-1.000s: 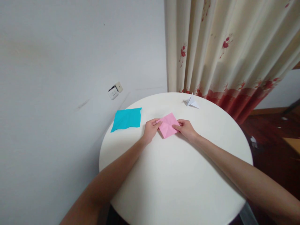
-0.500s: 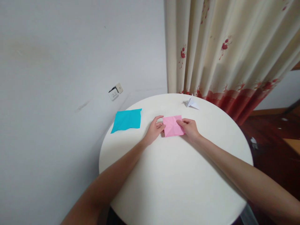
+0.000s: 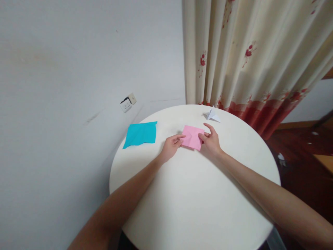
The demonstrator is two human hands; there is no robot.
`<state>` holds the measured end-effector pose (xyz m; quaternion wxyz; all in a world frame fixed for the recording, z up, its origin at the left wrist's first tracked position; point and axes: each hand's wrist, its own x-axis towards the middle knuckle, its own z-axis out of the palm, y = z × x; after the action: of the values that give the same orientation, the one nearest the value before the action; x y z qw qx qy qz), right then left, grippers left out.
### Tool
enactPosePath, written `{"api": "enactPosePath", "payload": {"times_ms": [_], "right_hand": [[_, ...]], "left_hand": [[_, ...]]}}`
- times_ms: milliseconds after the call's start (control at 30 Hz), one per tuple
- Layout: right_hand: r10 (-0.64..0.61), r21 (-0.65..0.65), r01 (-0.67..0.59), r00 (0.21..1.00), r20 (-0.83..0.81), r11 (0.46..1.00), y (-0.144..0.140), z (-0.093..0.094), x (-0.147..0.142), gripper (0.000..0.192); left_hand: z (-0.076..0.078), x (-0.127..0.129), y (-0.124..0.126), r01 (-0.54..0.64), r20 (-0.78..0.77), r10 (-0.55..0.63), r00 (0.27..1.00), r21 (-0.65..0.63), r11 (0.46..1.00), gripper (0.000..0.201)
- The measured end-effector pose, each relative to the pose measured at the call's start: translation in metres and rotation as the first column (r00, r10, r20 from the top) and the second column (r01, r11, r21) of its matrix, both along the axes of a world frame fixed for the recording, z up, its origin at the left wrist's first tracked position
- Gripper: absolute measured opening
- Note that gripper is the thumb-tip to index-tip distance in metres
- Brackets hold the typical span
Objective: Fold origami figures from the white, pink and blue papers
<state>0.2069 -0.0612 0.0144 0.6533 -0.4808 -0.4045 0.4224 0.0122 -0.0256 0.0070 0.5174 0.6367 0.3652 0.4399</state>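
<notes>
Round white table (image 3: 197, 208) by grey wall (image 3: 78, 69) and floral cream curtain (image 3: 255, 52); I see left hand (image 3: 171, 147) and right hand (image 3: 212, 140) pinching creased pink paper square (image 3: 192, 137).

A round white table (image 3: 197, 201) stands close to the wall and curtain. On it lie a turquoise paper sheet (image 3: 141, 134) near the left edge, a creased pink paper square (image 3: 193, 136) mid-table, and a small white folded paper figure (image 3: 212, 115) at the far edge.
</notes>
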Motion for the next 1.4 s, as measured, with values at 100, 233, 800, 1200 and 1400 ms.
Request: {"api": "enactPosePath", "payload": {"times_ms": [100,233,800,1200,1400], "right_hand": [[0.029,0.02,-0.03,0.998,0.06,0.999,0.003,-0.003,0.003,0.061],[0.046,0.028,-0.05,0.991,0.125,0.998,0.007,-0.006,0.006,0.04],[0.301,0.061,-0.328,0.915,0.27,0.943,0.004,0.01,0.041,0.04],[0.371,0.121,-0.412,0.89,0.264,0.903,0.009,0.004,0.05,0.034],[0.403,0.178,-0.47,0.86,0.314,0.864,0.006,0.008,0.052,0.037]], "left_hand": [[-0.001,-0.001,0.001,-0.004,0.04,0.005,0.999,-0.012,1.0,0.04],[-0.003,-0.003,0.004,0.053,0.07,-0.05,0.996,-0.029,0.998,0.057],[0.002,-0.009,0.006,0.054,0.031,-0.055,0.998,0.027,0.998,0.056],[0.004,-0.01,0.006,0.073,0.071,-0.075,0.995,0.036,0.997,0.053],[0.002,-0.009,0.009,0.076,0.123,-0.078,0.989,0.023,0.997,0.057]]}}
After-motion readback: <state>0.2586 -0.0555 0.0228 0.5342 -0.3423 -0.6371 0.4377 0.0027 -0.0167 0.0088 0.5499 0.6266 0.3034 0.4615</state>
